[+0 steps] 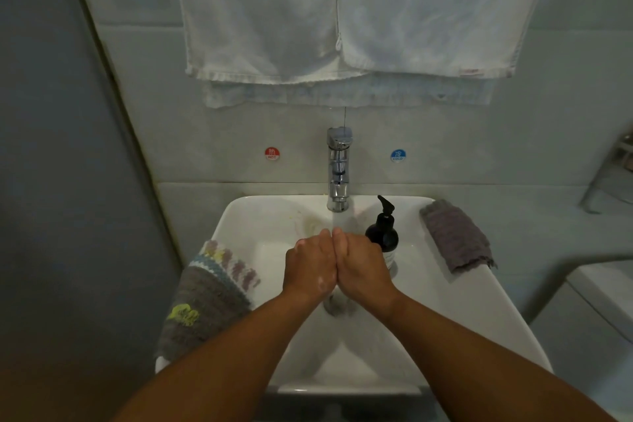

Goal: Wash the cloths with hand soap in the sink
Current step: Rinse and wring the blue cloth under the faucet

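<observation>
Head view, left hand (310, 265) against right hand (363, 267) over sink (445, 305), soap bottle (382, 233) beside

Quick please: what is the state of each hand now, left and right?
Left hand: open, holds nothing, pressed against the other hand below the faucet.
Right hand: open, fingers fairly straight, holds nothing.

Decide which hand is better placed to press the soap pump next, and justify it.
Probably the right hand: the black soap bottle stands just beside it, on the right of the sink; the left hand would have to cross over.
</observation>
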The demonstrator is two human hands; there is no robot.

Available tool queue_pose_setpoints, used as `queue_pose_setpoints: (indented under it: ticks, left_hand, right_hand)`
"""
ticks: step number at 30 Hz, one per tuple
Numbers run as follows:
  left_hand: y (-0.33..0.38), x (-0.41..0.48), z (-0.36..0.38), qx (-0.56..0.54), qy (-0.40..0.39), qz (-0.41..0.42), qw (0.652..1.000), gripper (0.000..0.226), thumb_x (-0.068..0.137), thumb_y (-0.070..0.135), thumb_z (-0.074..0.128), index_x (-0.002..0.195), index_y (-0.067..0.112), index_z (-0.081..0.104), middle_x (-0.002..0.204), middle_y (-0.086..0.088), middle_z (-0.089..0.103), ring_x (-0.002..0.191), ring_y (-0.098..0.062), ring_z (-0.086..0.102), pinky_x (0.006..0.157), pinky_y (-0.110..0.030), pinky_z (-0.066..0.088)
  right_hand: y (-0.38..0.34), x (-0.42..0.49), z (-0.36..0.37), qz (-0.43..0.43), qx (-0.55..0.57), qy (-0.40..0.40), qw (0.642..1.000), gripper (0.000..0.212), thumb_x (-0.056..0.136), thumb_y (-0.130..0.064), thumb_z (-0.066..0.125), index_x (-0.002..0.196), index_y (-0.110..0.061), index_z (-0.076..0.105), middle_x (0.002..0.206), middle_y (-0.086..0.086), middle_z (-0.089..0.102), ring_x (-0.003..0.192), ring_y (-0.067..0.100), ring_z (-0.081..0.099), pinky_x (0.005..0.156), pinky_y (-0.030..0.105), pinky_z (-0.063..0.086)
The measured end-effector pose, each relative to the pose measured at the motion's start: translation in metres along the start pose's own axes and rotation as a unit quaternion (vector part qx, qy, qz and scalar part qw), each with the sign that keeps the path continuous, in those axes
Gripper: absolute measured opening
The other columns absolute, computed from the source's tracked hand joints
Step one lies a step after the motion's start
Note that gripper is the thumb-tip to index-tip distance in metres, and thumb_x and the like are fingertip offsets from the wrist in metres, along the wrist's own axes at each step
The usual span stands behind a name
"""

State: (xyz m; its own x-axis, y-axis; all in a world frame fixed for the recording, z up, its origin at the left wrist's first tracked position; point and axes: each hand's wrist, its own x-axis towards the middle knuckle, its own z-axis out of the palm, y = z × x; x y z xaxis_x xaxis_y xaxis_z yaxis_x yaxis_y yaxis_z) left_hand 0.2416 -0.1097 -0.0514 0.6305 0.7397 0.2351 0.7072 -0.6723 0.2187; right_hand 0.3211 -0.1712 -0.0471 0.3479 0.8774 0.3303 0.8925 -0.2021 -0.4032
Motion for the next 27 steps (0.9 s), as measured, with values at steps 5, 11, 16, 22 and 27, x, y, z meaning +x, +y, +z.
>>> queue_pose_setpoints:
  ticks: [5,11,16,22,27]
  left_hand:
    - [0.001,-0.001,0.000,-0.062,-0.016,-0.023,0.998,0.031,0.110,0.020,0.030,0.121,0.009,0.056,0.116,-0.011,0.069,0.104,-0.026,0.066,0.091,-0.033,0.052]
    - [0.003,-0.004,-0.006,-0.096,-0.030,-0.060,0.993,0.037,0.110,0.021,0.026,0.122,0.004,0.056,0.116,-0.015,0.065,0.110,-0.034,0.061,0.093,-0.041,0.045]
    - [-0.007,0.002,0.006,-0.470,-0.053,-0.193,0.859,0.041,0.107,0.050,0.031,0.106,0.021,0.061,0.109,-0.007,0.066,0.093,-0.022,0.066,0.067,-0.034,0.055]
    - [-0.005,-0.005,0.011,-0.419,0.062,-0.150,0.893,0.033,0.108,0.045,0.032,0.111,0.019,0.053,0.103,-0.005,0.064,0.094,-0.021,0.063,0.086,-0.040,0.055]
    - [0.000,-0.005,0.008,-0.304,0.047,-0.113,0.945,0.055,0.109,0.043,0.021,0.097,0.017,0.067,0.097,-0.008,0.072,0.092,-0.025,0.067,0.086,-0.034,0.052]
  right_hand:
    - [0.002,0.000,0.003,0.007,-0.016,-0.025,1.000,0.029,0.105,-0.011,0.033,0.106,0.001,0.059,0.099,0.020,0.065,0.092,0.037,0.061,0.081,0.044,0.049]
    - [0.007,0.004,0.011,0.022,0.001,-0.025,0.999,0.033,0.107,-0.017,0.033,0.099,-0.003,0.061,0.093,0.015,0.068,0.086,0.032,0.064,0.079,0.042,0.051]
    - [0.007,0.013,0.010,0.251,0.356,-0.003,0.900,0.038,0.106,-0.044,0.037,0.101,-0.016,0.062,0.097,0.008,0.068,0.089,0.020,0.066,0.077,0.038,0.056]
    - [0.006,0.003,0.016,0.199,0.418,-0.012,0.886,0.027,0.106,-0.044,0.040,0.113,-0.023,0.055,0.106,0.003,0.065,0.097,0.016,0.066,0.075,0.036,0.060]
    - [0.007,0.006,0.017,0.123,0.195,0.049,0.972,0.044,0.107,-0.045,0.031,0.095,-0.017,0.063,0.086,-0.004,0.067,0.080,0.013,0.064,0.082,0.041,0.055]
